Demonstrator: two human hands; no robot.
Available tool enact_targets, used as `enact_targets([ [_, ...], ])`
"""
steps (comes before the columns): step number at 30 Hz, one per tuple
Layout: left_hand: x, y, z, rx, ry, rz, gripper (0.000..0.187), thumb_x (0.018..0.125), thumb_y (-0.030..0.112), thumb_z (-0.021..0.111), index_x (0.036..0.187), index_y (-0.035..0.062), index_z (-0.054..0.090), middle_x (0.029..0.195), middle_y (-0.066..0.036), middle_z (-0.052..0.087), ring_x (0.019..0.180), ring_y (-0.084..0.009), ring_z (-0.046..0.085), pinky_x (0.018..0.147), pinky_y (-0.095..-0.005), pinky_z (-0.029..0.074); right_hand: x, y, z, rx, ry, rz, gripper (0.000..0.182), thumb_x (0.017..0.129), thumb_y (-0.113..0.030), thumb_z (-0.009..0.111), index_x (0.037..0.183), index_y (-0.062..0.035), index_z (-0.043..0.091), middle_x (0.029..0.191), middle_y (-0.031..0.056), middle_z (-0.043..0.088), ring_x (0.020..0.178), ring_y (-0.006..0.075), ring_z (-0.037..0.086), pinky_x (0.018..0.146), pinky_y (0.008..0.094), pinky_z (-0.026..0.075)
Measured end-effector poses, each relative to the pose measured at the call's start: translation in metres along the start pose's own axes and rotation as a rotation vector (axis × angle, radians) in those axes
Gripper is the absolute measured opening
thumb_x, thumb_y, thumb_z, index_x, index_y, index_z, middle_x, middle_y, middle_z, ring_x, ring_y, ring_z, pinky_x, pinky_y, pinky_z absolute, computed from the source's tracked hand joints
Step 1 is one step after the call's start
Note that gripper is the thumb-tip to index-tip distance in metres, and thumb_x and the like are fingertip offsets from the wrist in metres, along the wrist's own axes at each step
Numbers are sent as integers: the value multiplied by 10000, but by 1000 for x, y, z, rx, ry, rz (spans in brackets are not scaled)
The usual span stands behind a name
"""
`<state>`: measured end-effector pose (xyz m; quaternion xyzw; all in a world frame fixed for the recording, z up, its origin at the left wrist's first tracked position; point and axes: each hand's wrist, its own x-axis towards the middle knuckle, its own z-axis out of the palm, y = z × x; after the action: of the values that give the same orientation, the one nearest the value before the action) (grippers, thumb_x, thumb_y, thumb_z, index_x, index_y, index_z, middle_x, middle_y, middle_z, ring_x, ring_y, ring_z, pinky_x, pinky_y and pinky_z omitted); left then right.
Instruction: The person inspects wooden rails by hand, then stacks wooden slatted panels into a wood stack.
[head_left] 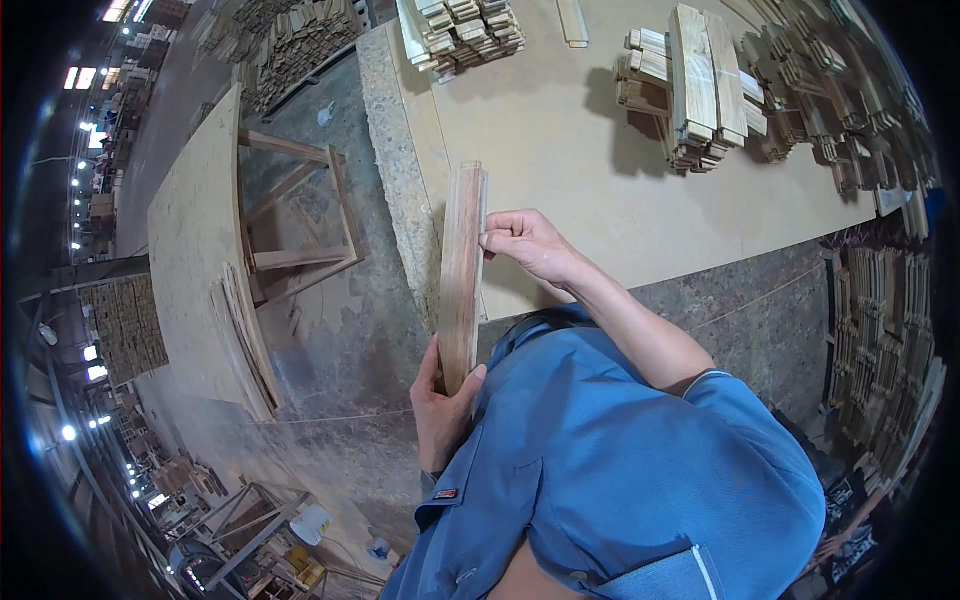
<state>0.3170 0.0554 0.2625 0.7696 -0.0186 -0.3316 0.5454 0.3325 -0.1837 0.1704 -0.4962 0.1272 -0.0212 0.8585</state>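
Note:
A narrow wooden plank [461, 270] stands lengthwise in front of me, over the near-left edge of the worktable. Its lower end rests in my left hand [442, 410], which is closed round it with the thumb on the right side and fingers on the left. My right hand [532, 245] has curled fingers pinching the plank's right edge, above the middle. A grooved edge shows along that side. Beyond the hands lies the pale worktable [560, 150]. On it, a stack of planks [695, 90] sits at the right and another stack [465, 35] at the far left.
To the left, a plywood-topped stand [195, 240] carries several thin strips [240, 345] and has a wooden frame beneath. Piled wood [300, 45] lies beyond it. More stacked planks [880, 340] stand at the right. Concrete floor [360, 350] runs between the table and the stand.

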Motion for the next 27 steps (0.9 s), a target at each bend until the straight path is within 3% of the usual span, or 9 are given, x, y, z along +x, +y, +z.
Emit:
enact_targets([
  [2,1,-3,0,11,-2,2,726,797,51,748,1420,-47,389,1231,-141,602,1074,-164,586,927,-281,465,-1,-3,1,-4,3,3,130,914,-115,580,857,-19,647,736,-30,594,700,48,534,696,209,442],
  [5,2,-9,0,20,12,71,704,802,52,736,1416,-31,401,1110,-107,629,918,-133,617,777,-245,504,-2,-5,0,-24,2,21,135,919,-124,579,851,-26,641,735,-30,591,698,46,529,683,205,435],
  [7,1,-4,1,-9,-9,9,712,795,42,743,1415,-37,403,1238,-127,598,1083,-162,577,942,-283,456,-1,-2,-2,-34,2,20,141,920,-133,582,850,-27,642,741,-29,593,699,43,525,671,200,424],
  [17,0,-8,4,-15,14,-6,692,783,45,742,1398,-27,434,1246,-120,591,1099,-163,566,955,-288,445,-2,-1,-3,-49,15,13,165,916,-142,586,801,-34,632,737,-22,592,709,47,532,678,202,431],
  [19,0,-9,4,-8,14,4,698,775,47,747,1396,-30,437,1244,-121,592,1097,-166,568,953,-287,445,-2,0,-5,-47,-6,25,171,907,-126,589,1004,4,645,751,-8,604,724,63,556,712,221,461],
  [20,0,-9,4,-10,15,3,698,775,47,747,1396,-30,437,1244,-121,592,1097,-166,568,953,-287,445,-4,-2,-5,-48,-7,25,171,907,-126,589,1004,4,645,751,-8,604,724,63,556,712,221,461],
  [22,0,-8,4,-7,6,-6,706,770,46,750,1398,-27,437,1244,-125,592,1096,-173,570,952,-289,445,-10,-11,-1,11,162,-43,434,888,-119,615,1284,32,524,823,17,622,741,90,582,752,244,485],
  [25,0,-11,6,15,13,38,709,764,46,753,1399,-15,444,1238,-129,598,1094,-179,577,953,-293,445,-9,-31,-6,35,238,-171,665,870,-135,658,1438,24,352,909,49,633,767,114,603,775,254,491],
  [27,0,-14,6,25,18,41,707,761,44,755,1397,-9,451,1236,-132,602,1094,-181,579,955,-293,445,-6,-39,-8,-50,278,-192,645,867,-151,670,1419,20,383,936,62,632,777,114,606,758,255,494],
])
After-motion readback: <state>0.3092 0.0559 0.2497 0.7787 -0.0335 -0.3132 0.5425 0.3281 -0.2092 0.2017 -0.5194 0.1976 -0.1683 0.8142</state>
